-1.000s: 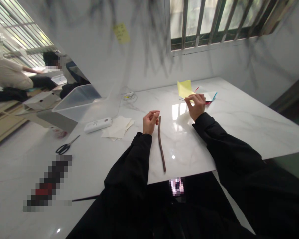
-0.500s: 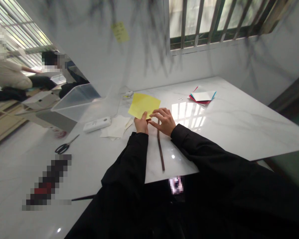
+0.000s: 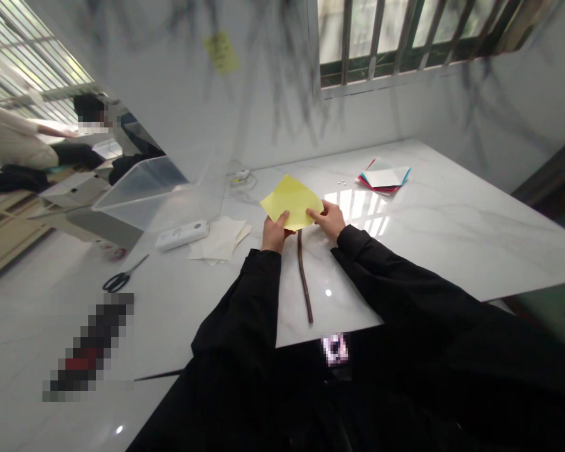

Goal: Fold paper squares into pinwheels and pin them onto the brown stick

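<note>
Both hands hold a yellow sheet of paper [image 3: 292,196] above the white table. My left hand [image 3: 275,233] is closed on its lower left edge, thumb on top. At the right corner, my right hand [image 3: 328,220] pinches the paper between thumb and fingers. Under the paper a thin brown stick [image 3: 304,279] lies on the table, running toward the near edge; its far end is hidden. Left of my left hand lie several off-white paper pieces [image 3: 220,240].
A white power strip [image 3: 182,235], black-handled scissors [image 3: 122,277] and a clear plastic bin [image 3: 145,188] are on the left. A stack of coloured paper [image 3: 383,179] lies at the back right, near small white bits [image 3: 341,182]. Two people are at the far left.
My right hand has moved right and now grips the paper's right corner. The yellow paper has turned and shifted slightly right, with my left hand still on it.
</note>
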Demonstrator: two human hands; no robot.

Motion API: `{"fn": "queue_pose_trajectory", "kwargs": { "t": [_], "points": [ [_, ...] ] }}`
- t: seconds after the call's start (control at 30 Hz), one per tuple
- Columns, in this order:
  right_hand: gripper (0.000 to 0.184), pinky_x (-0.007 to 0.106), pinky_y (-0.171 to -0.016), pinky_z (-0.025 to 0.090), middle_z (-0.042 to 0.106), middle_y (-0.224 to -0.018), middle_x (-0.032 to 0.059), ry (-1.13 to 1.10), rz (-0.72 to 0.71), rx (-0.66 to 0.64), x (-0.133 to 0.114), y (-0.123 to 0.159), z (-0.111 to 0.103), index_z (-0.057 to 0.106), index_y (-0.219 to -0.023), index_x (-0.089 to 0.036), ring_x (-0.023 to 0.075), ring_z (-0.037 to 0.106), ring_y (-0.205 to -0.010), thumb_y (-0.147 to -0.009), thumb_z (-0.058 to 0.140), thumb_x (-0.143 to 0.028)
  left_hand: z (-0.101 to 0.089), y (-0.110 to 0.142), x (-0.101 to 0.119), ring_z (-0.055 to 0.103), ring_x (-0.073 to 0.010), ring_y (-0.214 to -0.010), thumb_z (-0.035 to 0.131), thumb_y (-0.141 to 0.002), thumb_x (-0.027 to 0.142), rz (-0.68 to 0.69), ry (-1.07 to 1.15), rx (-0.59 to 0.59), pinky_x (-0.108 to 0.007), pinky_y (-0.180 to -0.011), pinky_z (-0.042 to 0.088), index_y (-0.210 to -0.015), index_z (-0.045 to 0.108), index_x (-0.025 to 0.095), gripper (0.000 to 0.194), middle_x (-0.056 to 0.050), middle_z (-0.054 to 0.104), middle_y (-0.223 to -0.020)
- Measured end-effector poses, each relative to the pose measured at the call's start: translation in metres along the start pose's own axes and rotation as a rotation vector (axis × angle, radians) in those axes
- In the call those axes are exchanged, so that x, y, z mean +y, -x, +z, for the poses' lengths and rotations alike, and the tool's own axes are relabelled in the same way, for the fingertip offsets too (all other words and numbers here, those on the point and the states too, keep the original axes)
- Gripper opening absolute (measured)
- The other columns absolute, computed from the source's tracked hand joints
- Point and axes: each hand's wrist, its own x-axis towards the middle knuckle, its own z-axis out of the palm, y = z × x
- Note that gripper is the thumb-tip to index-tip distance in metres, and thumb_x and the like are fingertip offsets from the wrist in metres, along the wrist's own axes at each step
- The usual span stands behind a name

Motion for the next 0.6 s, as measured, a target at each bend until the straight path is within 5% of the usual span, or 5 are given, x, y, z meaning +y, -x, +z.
{"fn": "queue_pose_trajectory", "kwargs": {
  "t": [0.17,0.33,0.47,0.6],
  "points": [
    [0.037,0.028,-0.061,0.061,0.075,-0.092,0.0061,-0.162,0.089,0.012,-0.002,-0.003,0.000,0.070,-0.100,-0.018,0.0170,0.069,-0.073,-0.075,0.080,-0.044,-0.003,0.001,0.013,0.069,-0.0178,-0.074,0.067,-0.084,0.068,0.002,0.011,0.033,-0.026,-0.054,0.050,-0.136,0.058,0.029,0.066,-0.009,0.070,-0.123],
    [0.031,0.024,-0.055,0.059,0.075,-0.091,0.0064,-0.286,0.196,-0.055,-0.008,-0.006,-0.004,0.068,-0.095,-0.017,0.0150,0.068,-0.070,-0.073,0.081,-0.034,-0.010,-0.001,0.017,0.069,-0.0168,-0.078,0.043,-0.091,0.081,0.002,0.021,-0.028,-0.023,-0.055,0.046,-0.123,0.070,0.025,0.070,-0.010,0.072,-0.115],
    [0.028,0.022,-0.053,0.056,0.075,-0.090,0.0063,-0.353,0.206,-0.103,-0.008,-0.007,-0.008,0.068,-0.091,-0.016,0.0135,0.066,-0.067,-0.069,0.081,-0.029,-0.010,-0.003,0.012,0.067,-0.0143,-0.073,0.066,-0.088,0.061,0.024,0.014,-0.013,-0.021,-0.055,0.047,-0.124,0.069,0.025,0.051,-0.006,0.074,-0.104],
    [0.027,0.020,-0.049,0.051,0.073,-0.081,0.0036,-0.383,0.181,-0.149,-0.004,-0.007,-0.009,0.069,-0.086,-0.016,0.0115,0.062,-0.061,-0.064,0.080,-0.027,-0.008,-0.005,0.007,0.073,-0.0199,-0.083,0.082,-0.077,0.042,0.008,0.054,-0.017,-0.029,-0.068,0.058,-0.134,0.061,0.022,0.064,-0.007,0.077,-0.103]
  ]
}}
